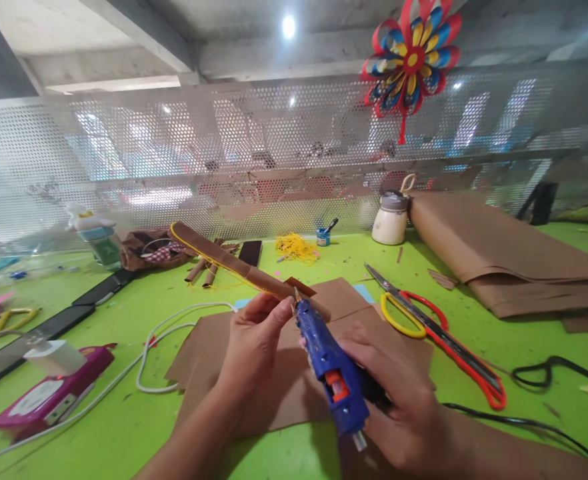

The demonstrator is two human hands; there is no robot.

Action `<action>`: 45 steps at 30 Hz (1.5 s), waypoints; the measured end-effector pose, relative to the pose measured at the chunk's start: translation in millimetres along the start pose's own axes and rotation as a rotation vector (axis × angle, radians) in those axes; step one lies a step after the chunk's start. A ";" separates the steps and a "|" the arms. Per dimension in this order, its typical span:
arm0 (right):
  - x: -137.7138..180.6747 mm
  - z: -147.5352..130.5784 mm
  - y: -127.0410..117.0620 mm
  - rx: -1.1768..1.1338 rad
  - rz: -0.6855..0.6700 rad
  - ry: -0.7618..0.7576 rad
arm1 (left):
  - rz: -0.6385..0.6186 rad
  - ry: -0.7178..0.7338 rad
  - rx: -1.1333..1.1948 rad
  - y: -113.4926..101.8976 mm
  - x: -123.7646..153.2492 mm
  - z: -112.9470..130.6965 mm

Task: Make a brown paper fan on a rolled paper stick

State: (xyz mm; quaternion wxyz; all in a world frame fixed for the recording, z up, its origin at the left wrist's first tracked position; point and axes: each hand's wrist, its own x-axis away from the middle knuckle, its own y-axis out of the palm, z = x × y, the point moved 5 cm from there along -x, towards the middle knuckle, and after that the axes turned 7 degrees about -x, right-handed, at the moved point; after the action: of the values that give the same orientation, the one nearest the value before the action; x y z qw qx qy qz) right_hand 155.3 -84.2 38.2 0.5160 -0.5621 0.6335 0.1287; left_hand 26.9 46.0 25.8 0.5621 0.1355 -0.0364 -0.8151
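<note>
From here, the L hand [259, 327] is pinching a brown strip [239, 267] btwn thumb and fingers, closed on it near its lower end. The R hand [399, 387] is wrapping round a blue glue gun [331, 370], fingers curling on the grip side.

The strip is sitting up off the bench [134, 300], its long axis slanting from the near R, by the thumb, up to the far L; its rounded end is pointing that way, w/ a yellow line running along the edge. The gun is lying nearly in line w/ the wearer's view, nozzle pointing fwd and a bit L, at the strip's near part; whether it's touching, I can't tell. A clear stick is poking out the back.

Beneath both hands, brown sheets [204, 353] are spreading over the bench. To the R, scissors [397, 293] are lying w/ blades pointing away and L. A purple power strip [81, 380] is resting far L. Behind, yellow shreds [295, 247] are lying beside a small blue pot [323, 237]; a white jar [390, 223] is standing next to folded brown paper [499, 240].
</note>
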 end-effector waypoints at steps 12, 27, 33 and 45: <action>3.1 4.0 2.2 0.042 0.005 0.035 | -0.018 0.074 0.091 -4.0 -2.1 5.3; -0.4 0.1 -0.3 -0.069 0.002 0.034 | 0.014 0.069 -0.058 -2.1 0.8 2.2; -4.1 1.2 -0.7 -0.091 -0.007 0.038 | -0.014 0.027 -0.051 1.1 3.6 -2.6; 3.5 3.6 1.9 -0.048 -0.004 0.081 | -0.019 0.048 -0.022 -3.4 0.1 4.6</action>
State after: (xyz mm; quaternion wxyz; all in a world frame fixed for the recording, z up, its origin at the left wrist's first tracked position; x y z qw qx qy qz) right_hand 156.1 -82.9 33.1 0.4766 -0.5804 0.6493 0.1201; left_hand 22.6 46.8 29.6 0.5564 0.1493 -0.0128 -0.8173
